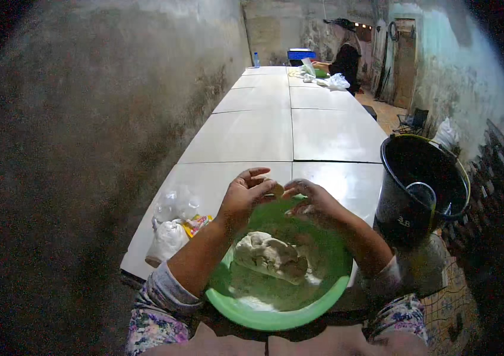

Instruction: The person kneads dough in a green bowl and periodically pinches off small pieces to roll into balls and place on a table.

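Observation:
My left hand (245, 199) is above the back of a green basin (290, 314), its fingers closed on a small tan piece (276, 190) that I cannot identify. My right hand (308, 202) is just right of it, fingers apart and curled, the nearest fingertips at or beside the piece; whether they touch it I cannot tell. In the basin lies a lumpy mass of pale dough (266, 254) with white powder around it. Left of the basin are a white sack (169, 242), a clear plastic bag (176, 202) and a yellow packet (196, 224).
A black bucket (403, 202) stands at the right. The tiled table (252, 130) runs away between stained walls. At its far end are a person (345, 59) in dark clothing, white bags (338, 82), a blue crate (301, 56) and a bottle (256, 59). A chair (413, 120) stands right.

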The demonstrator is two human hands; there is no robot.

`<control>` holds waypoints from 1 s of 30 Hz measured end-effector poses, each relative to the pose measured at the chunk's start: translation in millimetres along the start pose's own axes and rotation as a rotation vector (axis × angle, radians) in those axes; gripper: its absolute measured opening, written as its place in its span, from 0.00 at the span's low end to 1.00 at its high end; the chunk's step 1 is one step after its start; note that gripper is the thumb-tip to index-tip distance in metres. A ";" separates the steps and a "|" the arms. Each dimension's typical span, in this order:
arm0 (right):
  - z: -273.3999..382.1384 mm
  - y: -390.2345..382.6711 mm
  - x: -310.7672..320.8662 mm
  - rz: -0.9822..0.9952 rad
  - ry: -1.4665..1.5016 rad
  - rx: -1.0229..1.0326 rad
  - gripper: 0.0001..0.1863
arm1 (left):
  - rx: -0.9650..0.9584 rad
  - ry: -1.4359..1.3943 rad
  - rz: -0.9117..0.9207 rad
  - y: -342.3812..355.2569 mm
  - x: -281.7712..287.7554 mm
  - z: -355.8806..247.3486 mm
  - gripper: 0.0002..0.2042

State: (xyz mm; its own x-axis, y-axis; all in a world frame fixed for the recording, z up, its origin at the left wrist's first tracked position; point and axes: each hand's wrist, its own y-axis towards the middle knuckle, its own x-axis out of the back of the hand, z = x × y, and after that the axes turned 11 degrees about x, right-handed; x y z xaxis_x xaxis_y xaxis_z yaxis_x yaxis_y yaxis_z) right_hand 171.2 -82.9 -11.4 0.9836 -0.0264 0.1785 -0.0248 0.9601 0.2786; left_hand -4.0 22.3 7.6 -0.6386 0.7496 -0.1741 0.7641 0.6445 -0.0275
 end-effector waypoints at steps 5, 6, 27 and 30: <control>8.2 -9.8 -13.5 0.082 0.079 -0.118 0.24 | -0.079 0.074 -0.095 1.8 14.5 -18.3 0.22; 1.5 -9.1 -11.8 0.239 -0.177 -0.138 0.22 | -0.141 0.045 -0.108 7.3 21.9 -26.5 0.22; 7.1 -30.4 -43.3 0.462 -0.629 -0.025 0.19 | 0.160 0.540 -0.416 197.9 149.0 40.6 0.20; 8.8 -28.6 -43.8 0.532 -0.645 -0.022 0.16 | 0.236 0.605 -0.491 200.7 152.7 57.7 0.18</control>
State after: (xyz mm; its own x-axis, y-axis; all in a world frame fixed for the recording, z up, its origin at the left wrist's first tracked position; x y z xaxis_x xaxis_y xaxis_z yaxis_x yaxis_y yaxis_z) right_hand 127.3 -111.7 -18.9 0.5462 0.2841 0.7880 -0.4468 0.8945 -0.0128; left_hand 57.0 257.5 -81.4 -0.7935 0.3846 0.4716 0.3398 0.9229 -0.1809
